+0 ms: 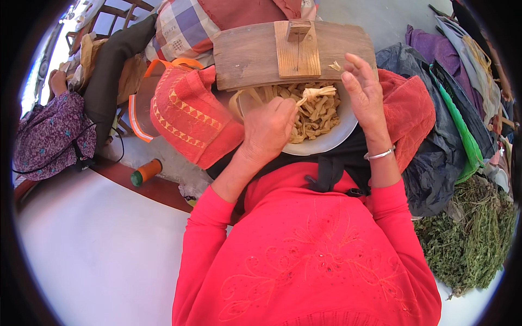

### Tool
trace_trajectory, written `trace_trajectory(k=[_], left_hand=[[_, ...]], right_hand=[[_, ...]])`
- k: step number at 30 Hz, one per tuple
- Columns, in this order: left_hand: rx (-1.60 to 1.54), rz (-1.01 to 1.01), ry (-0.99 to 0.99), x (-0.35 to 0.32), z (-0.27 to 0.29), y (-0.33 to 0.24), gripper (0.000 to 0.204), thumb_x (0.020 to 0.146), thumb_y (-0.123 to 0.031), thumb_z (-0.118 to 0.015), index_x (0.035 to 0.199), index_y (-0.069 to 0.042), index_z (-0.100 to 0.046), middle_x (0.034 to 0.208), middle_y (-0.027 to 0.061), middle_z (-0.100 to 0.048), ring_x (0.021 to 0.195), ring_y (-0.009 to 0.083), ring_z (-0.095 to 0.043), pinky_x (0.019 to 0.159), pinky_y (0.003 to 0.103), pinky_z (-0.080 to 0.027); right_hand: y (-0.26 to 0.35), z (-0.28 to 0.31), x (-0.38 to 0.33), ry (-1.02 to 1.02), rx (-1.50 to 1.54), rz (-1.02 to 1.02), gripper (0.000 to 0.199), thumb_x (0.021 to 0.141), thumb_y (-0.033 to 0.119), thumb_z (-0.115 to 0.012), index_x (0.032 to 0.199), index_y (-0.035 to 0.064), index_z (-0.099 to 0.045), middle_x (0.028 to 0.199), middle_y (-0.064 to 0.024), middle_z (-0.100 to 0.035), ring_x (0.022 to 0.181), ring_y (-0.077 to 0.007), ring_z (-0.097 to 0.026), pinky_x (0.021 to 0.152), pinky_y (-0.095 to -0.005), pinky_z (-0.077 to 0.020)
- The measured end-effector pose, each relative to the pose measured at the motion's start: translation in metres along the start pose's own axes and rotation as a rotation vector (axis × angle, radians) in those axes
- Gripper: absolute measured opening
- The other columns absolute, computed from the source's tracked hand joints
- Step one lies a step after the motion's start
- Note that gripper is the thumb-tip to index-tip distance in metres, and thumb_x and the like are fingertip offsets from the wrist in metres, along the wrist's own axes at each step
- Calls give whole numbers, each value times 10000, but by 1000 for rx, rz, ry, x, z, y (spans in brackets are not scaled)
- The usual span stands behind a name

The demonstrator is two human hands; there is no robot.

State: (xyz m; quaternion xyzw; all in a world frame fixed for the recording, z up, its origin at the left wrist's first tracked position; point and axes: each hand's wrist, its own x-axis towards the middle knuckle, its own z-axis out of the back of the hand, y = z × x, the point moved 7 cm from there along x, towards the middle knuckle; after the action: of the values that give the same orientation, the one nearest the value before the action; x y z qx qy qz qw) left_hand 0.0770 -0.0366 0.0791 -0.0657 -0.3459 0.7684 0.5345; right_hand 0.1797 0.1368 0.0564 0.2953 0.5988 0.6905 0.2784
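Note:
My left hand (269,126) is closed over the left side of a white bowl (322,146) on my lap. From its fingers a pale tan knotted strip (316,93) sticks out to the right. Many similar tan strips (317,120), folded or knotted, fill the bowl. My right hand (364,95) is raised at the bowl's right side, fingers apart and nothing in it. Across the bowl's far edge lies a wooden board (244,57) with a small upright wooden block (298,31) fixed on it. A tan scrap (335,66) rests on the board.
Red cloth (187,117) covers my left knee, and more red cloth (410,117) my right. A dark plastic bag (418,179) and a heap of dried green plants (470,233) are at right. An orange-green cylinder (147,172) lies at left, near another person's patterned sleeve (60,133).

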Motion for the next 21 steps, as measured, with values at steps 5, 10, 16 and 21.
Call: trace_trajectory(k=[5,10,16,21], left_hand=[[51,-165,73,27,3,-10,116,869,-128,-616,903,-17,-609,794,129,-611,656,304,-590,565,353,-466],[-482,183,296,38,-10,29,186,891,-208,-596,922,-29,-635,731,117,-618,662,241,-604,571,346,-443],[-746,368,272,59,-17,65,178,919,-119,-544,991,8,-645,726,-34,-554,678,55,-482,615,220,-406],[-769,405,163,75,-28,91,159,900,-106,-558,1000,-5,-628,764,-21,-583,691,54,-495,632,214,-417]], right_hand=[[15,-33,7,488,-23,-209,258,871,175,-658,1074,18,-634,883,-35,-646,819,-95,-594,721,-234,-478],[1,-37,5,625,97,-429,125,851,112,-658,945,31,-668,730,5,-635,623,-42,-560,558,-184,-424],[-17,-35,24,282,121,-320,153,880,105,-620,996,18,-669,735,30,-593,622,-34,-503,577,-184,-429],[-35,-36,46,156,-67,-192,153,883,127,-618,968,15,-675,745,0,-614,655,-88,-547,603,-235,-452]])
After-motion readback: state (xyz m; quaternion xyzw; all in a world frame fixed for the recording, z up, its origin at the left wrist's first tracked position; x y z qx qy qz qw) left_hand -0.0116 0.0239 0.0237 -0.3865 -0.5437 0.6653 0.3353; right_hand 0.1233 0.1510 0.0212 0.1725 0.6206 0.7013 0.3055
